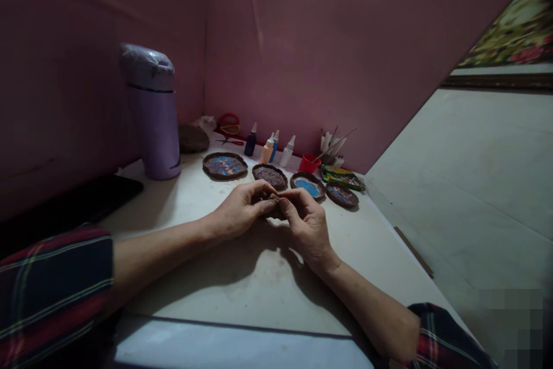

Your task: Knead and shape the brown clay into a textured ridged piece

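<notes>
My left hand and my right hand meet over the table, both pinching a small lump of brown clay. Thumbs and fingertips press on it from either side, and much of it is hidden by them. Just beyond my hands lie shallow brown clay dishes with painted insides: a wide one with blue and purple, a purple-grey one, one filled with bright blue and a smaller dark one.
Left stands a tall purple bottle, near a dark flat object and a big clay lump. Paint bottles, scissors, a red cup, brushes and a green packet line the back of the white table.
</notes>
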A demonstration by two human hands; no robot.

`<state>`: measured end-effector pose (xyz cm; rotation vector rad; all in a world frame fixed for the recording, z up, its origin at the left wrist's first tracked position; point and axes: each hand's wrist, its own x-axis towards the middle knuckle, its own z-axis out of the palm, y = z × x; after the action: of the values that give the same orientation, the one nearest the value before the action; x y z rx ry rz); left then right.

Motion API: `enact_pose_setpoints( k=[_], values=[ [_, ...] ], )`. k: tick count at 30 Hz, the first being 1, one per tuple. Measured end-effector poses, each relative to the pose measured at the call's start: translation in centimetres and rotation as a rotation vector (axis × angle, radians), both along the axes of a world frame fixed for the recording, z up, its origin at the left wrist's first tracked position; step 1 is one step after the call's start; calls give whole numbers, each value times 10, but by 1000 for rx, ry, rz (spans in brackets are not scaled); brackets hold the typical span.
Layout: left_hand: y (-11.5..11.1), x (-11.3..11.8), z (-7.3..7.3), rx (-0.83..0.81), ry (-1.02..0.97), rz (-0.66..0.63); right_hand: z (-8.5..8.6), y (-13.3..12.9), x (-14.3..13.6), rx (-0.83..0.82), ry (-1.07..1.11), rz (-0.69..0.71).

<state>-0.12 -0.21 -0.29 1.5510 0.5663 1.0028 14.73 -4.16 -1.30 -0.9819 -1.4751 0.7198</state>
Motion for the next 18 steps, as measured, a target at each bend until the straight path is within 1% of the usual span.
enact_pose_setpoints(
  k=[2,5,11,14,18],
  values=[
    [0,0,1,-11,-8,12,1,0,0,-22,35,5],
    [-1,0,2,-32,-32,-7,4,-2,0,-44,81,7],
    [-3,0,3,-49,-55,-21,8,-4,-2,-1,123,-21],
    [-3,0,3,-99,-66,-24,4,-3,-2,49,64,-54],
    [-2,0,1,-183,-88,26,-2,-1,2,124,-106,-88]
  ],
)
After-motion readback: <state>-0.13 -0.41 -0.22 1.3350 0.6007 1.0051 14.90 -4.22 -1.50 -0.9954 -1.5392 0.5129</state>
